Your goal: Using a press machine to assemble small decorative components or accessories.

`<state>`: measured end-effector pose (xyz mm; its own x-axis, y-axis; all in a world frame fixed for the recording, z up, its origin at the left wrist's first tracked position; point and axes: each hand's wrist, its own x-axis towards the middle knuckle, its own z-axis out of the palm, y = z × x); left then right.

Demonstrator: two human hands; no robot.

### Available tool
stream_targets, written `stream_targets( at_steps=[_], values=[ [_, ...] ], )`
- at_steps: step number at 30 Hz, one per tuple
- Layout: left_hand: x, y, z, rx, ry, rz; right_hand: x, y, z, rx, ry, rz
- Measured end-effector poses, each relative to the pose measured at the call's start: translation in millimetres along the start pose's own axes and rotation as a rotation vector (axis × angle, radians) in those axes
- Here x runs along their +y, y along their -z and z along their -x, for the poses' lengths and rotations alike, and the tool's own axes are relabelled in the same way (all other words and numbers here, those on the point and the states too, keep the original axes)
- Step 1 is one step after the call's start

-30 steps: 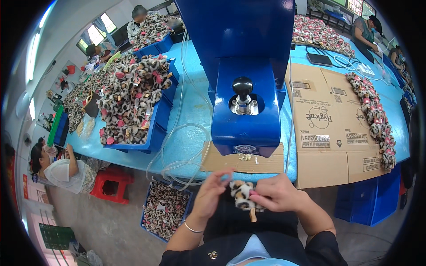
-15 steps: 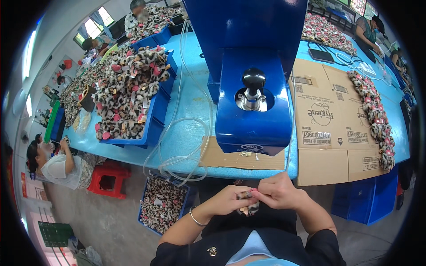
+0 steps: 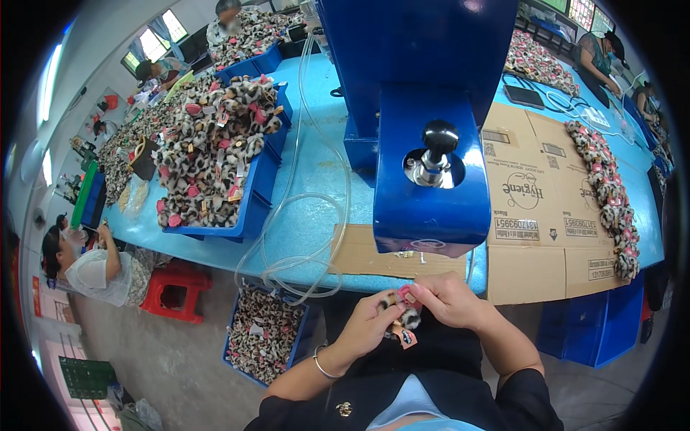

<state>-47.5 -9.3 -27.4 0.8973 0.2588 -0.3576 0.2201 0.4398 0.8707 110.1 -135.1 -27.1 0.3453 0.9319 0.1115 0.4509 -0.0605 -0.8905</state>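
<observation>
My left hand [image 3: 368,325] and my right hand [image 3: 451,302] meet just in front of the table's near edge. Between them is a small plush toy [image 3: 412,318] of spotted black, white and brown fur. The left fingers and thumb grip its furry body, while the right thumb and fingers pinch its pink part [image 3: 405,291]. From the toy's lower side hangs a peach-coloured tag [image 3: 406,338] with a dark print. My fingers cover much of the toy. Straight ahead, over the table edge, stands a blue press machine [image 3: 431,208] with a black knob [image 3: 440,135].
A blue bin [image 3: 260,194] heaped with similar plush toys stands left on the blue table [image 3: 309,93]. Another bin [image 3: 298,337] is on the floor. Clear tubing [image 3: 338,215] loops beside the press. Flattened cardboard [image 3: 525,244] lies right, with a plush row [image 3: 611,201]. Other people sit around.
The toy has turned in my hands, so its tag and more fur show below my fingers. My right hand has shifted slightly up. The view has swung a little left.
</observation>
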Motion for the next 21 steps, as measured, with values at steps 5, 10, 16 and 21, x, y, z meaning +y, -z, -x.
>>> stream_targets(
  at_steps=[5, 10, 16, 21],
  values=[
    [2, 1, 0, -0.008, -0.044, -0.083, -19, 10, -4, -0.064, -0.052, 0.214],
    [-4, -1, -9, 0.041, -0.018, 0.195, -20, 10, 3, -0.049, -0.163, -0.051],
    [3, 0, -13, 0.076, -0.12, 0.121, -45, -2, 11, 0.375, 0.182, 0.204],
    [8, -4, -8, 0.06, -0.148, 0.093, -38, -12, 14, 0.409, 0.296, 0.478]
  ],
)
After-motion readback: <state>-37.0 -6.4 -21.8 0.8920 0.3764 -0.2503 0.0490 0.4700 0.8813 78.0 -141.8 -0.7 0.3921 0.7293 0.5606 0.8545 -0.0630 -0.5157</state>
